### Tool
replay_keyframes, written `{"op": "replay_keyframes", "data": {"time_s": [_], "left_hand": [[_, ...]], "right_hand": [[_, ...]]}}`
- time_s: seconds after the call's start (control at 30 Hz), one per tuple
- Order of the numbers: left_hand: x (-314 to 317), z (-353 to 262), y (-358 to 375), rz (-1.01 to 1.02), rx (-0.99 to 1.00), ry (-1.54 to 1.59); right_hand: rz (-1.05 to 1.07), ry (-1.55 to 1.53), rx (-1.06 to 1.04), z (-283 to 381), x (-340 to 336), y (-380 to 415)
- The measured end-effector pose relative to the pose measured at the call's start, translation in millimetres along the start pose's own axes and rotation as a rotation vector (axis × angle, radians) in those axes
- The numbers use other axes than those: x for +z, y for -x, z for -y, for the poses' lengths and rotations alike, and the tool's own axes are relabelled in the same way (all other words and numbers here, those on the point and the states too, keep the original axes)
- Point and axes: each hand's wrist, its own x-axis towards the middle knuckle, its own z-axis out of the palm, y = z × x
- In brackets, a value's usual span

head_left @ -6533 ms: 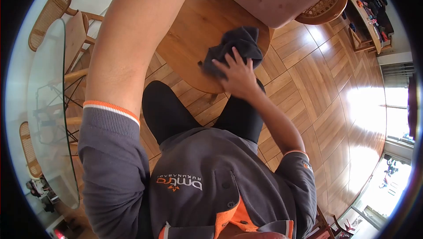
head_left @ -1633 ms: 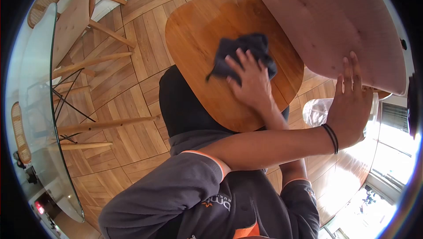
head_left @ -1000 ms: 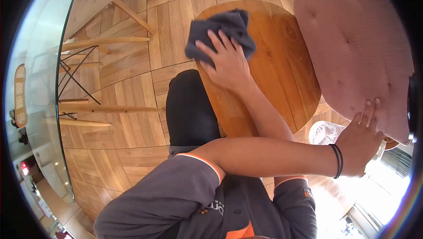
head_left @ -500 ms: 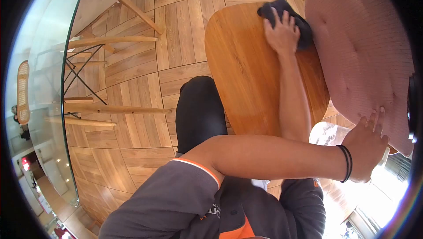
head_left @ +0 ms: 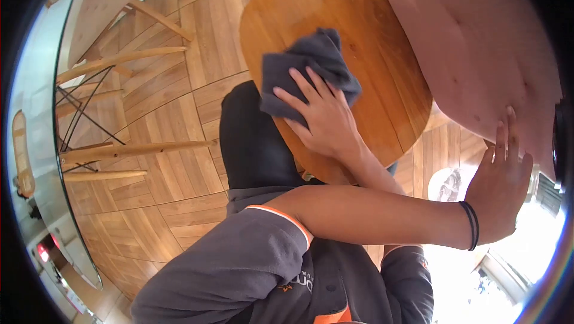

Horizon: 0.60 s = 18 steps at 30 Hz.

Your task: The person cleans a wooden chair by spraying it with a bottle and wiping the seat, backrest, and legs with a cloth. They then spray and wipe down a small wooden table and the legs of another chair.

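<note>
My right hand (head_left: pixel 327 118) lies with its fingers spread on a dark grey cloth (head_left: pixel 305 73), pressing it on the wooden seat (head_left: pixel 382 79). The cloth is bunched and covers the seat's left middle part. My left arm crosses over my right forearm. With fingers stretched out, my left hand (head_left: pixel 501 186) rests against the lower edge of the pink padded backrest (head_left: pixel 478 43) at the right; black bands circle its wrist.
A glass-topped table (head_left: pixel 39 121) stands at the left edge, with a chair (head_left: pixel 98 13) and wooden legs (head_left: pixel 137 152) beside it. Parquet floor (head_left: pixel 158 115) surrounds the seat. My dark-clad knee (head_left: pixel 254 138) touches the seat's left side. Bright glare fills the lower right.
My right hand and the cloth have moved from the seat's far right corner toward its left edge, nearer me. My left hand stays at the backrest. The view has shifted slightly.
</note>
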Motion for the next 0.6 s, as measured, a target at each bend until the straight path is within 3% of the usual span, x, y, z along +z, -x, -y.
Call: {"op": "replay_keyframes", "data": {"time_s": [0.1,0.27,0.33,0.4,0.43,0.47,0.5,0.57,0.6], "left_hand": [[4.4,-7.0,0.0,-0.066,-0.05,0.011],[8.2,3.3,3.2,-0.06,-0.019,0.032],[-6.2,11.1,-2.3,0.061,0.007,0.08],[-25.7,23.4,-12.3,0.328,0.01,0.181],[-28.6,32.3,-13.9,0.345,0.038,0.234],[-33.2,44.9,-14.1,0.31,0.183,0.104],[-39.7,56.7,-25.7,0.44,0.313,0.035],[-69.9,70.1,-43.4,0.644,0.474,-0.016],[-94.2,73.3,-55.0,0.718,0.509,-0.001]], "right_hand": [[0.154,0.033,0.242,-8.7,-27.0,63.7],[-0.019,0.239,0.497,-86.0,-37.8,107.8],[-0.097,0.291,0.544,-109.5,-37.2,98.2],[-0.123,0.34,0.556,-107.2,-29.2,84.8],[-0.131,0.361,0.565,-99.9,-25.0,83.5],[-0.134,0.391,0.405,-94.7,-20.7,90.4],[-0.139,0.423,0.25,-91.3,-15.5,99.4],[0.02,0.228,0.334,-58.1,-22.4,106.8],[0.171,-0.006,0.563,-27.4,-33.0,106.7]]}}
